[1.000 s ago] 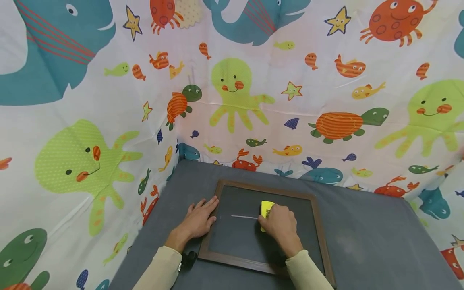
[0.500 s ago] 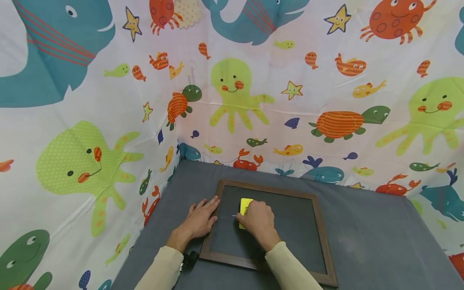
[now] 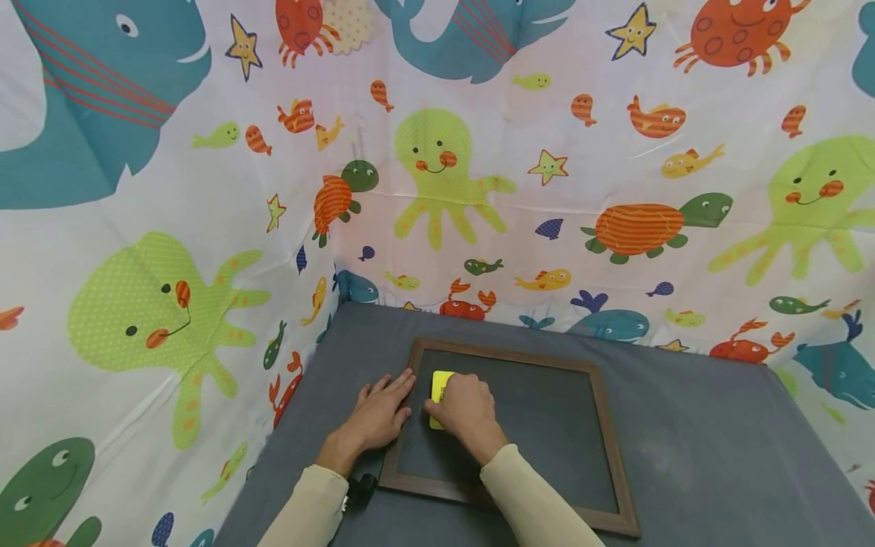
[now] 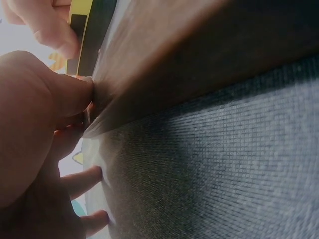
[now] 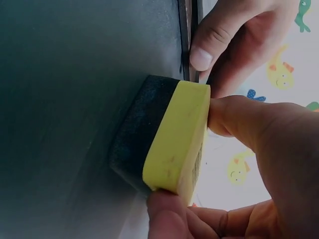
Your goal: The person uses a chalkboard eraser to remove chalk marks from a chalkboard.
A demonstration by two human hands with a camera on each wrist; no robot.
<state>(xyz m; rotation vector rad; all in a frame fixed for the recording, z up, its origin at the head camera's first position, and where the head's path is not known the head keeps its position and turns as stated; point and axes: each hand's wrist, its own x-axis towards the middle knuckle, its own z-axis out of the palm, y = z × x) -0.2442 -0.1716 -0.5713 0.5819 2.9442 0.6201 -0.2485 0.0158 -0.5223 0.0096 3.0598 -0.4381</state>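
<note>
A chalkboard (image 3: 533, 433) in a brown wooden frame lies on the grey table. My right hand (image 3: 468, 414) grips a yellow chalkboard eraser (image 3: 438, 418) near the board's left side, thumb on one side and fingers on the other. In the right wrist view the eraser (image 5: 174, 139) has its dark felt face against the board. My left hand (image 3: 376, 414) rests with straight fingers on the left edge of the frame. From the left wrist, its thumb (image 4: 75, 94) touches the wooden frame (image 4: 144, 64) while other fingertips reach down to the cloth. No chalk line shows on the visible board.
Grey cloth covers the table (image 3: 697, 456). A white curtain (image 3: 506, 152) printed with sea animals hangs along the back and left. A small black object (image 3: 361, 490) sits by the left wrist, near the frame's lower left corner.
My right hand has slid the eraser leftward across the board along the white chalk line, which no longer shows. The left hand has stayed on the frame.
</note>
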